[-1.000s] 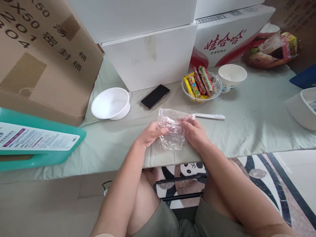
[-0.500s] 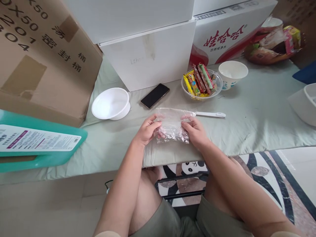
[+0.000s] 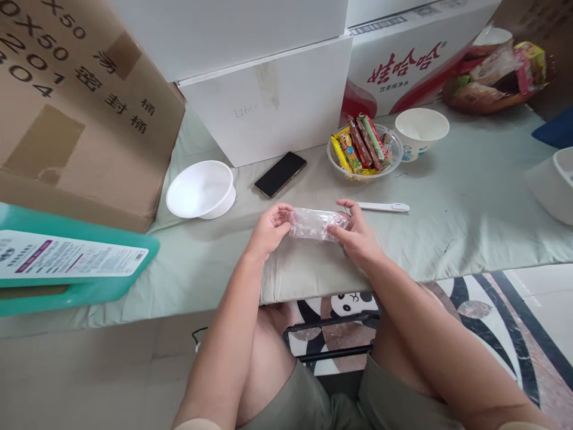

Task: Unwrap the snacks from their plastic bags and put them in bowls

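Observation:
A clear, crinkled plastic bag [image 3: 316,224], folded into a narrow strip, is held just above the cloth near the table's front edge. My left hand [image 3: 271,230] pinches its left end between thumb and fingers. At the right end, my right hand [image 3: 356,234] grips it, thumb in front and forefinger raised behind. Just beyond my right hand lies a white plastic handle-like stick [image 3: 385,207]. A black phone [image 3: 281,174] rests behind the bag, and a white bowl [image 3: 199,190] stands tilted to the left.
A clear bowl of wrapped snacks [image 3: 344,170] and a paper cup [image 3: 421,134] stand behind on the green cloth [image 3: 483,221]. White boxes [image 3: 268,101] line the back. At left are a cardboard box [image 3: 89,155] and a green jug [image 3: 111,289].
The plastic bag has been folded from a wider sheet into a narrower strip. My right forefinger has lifted away from the others; both hands stay at the bag's ends.

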Tool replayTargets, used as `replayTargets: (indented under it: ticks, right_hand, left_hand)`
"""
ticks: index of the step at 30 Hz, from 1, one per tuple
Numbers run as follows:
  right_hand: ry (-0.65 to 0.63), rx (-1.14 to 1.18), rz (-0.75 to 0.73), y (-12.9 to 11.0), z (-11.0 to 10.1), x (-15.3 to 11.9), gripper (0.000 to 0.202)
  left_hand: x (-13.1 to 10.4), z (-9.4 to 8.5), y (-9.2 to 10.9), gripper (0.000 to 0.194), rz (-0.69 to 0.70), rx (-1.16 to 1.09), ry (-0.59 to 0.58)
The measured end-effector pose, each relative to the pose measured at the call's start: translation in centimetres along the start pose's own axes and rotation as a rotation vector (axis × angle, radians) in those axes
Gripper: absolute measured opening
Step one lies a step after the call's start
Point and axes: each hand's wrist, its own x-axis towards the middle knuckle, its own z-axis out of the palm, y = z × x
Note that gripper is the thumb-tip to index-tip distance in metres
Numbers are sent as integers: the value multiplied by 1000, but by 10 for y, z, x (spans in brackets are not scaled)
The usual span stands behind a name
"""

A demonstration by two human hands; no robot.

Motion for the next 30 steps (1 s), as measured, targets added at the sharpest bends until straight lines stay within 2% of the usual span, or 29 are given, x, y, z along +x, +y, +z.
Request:
replayTargets:
  ticks: [1,3,4,5,6,8,9,11,13,15,17,19,20,22,24,27,30]
  right_hand:
    - [26,0,3,0,1,0,61]
    - [57,-51,17,1,1,1,50]
    - [63,-86,18,2,1,2,40]
    - [59,-106,14,3,1,2,32]
    - [46,-104,4,5,2,2,29]
    - [-3,-32,-13,6,4,1,29]
    - [-38,27,-10,6,5,0,30]
    - [-115,142,17,5,8,-2,31]
    - [-162,201,28,4,8,-3,29]
    - [-143,115,-33,3,6,-2,22]
    - [-27,-87,-185,2,1,0,18]
    - [41,-239,-314,1,-5,2,31]
    - [13,-266,-329,0,-8,2,36]
    - [-112,-268,-273,-2,-14,3,36]
    - [-169,-286,-208,-5,-18,2,24]
    - [-89,-333,-189,-11,-27,1,12]
    - [-32,-284,-163,-17,-40,2,10]
  left_hand:
    - [-1,1,0,27,62,59,131]
    - [-5,5,3,17,187,177,380]
    - [-8,8,6,13,249,225,441]
    - [-11,13,10,10,310,260,435]
    - [-14,18,13,11,367,280,367]
    - [-19,30,18,22,414,274,136]
    - [-21,36,18,30,383,244,25]
    - [-21,45,16,41,239,141,-144]
    - [-17,50,12,46,94,37,-239]
    - [-12,51,8,42,37,-13,-262]
    - [-9,50,9,33,40,-17,-241]
    - [-7,47,12,26,63,24,-243]
    - [-7,46,14,23,73,52,-257]
    - [-8,47,17,18,71,95,-293]
    - [-8,51,17,19,49,103,-294]
    - [-7,65,7,25,21,86,-259]
    - [-3,78,-5,29,17,77,-231]
